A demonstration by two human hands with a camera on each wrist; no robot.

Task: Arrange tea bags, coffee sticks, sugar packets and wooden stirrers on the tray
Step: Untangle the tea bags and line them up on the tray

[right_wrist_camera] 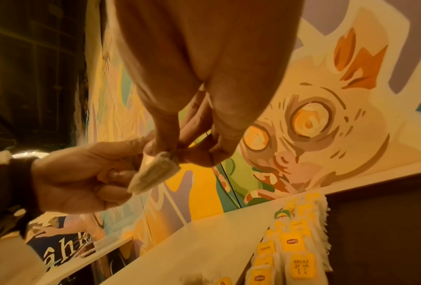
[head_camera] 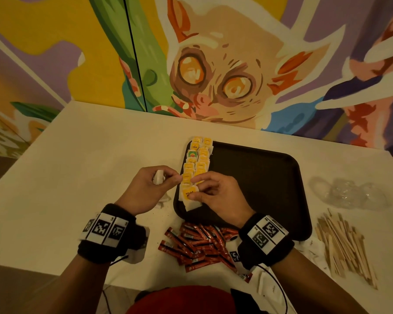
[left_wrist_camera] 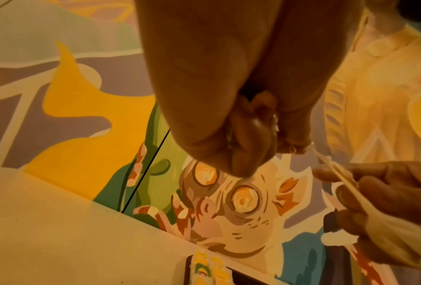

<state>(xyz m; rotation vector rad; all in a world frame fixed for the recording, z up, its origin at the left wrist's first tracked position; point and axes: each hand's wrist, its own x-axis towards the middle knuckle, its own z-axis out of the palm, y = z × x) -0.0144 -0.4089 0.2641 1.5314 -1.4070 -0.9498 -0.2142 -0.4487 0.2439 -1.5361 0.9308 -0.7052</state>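
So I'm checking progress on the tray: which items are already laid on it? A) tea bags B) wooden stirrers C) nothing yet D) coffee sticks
A: the tea bags lie in rows along the tray's left edge, while the coffee sticks and wooden stirrers sit on the table.

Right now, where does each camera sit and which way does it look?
Head: above, facing down on the tray; both hands and wristbands show.
Left wrist: under the left hand, facing the mural; right fingers enter.
Right wrist: under the right hand, toward the tea bags.
All three share the tea bags.
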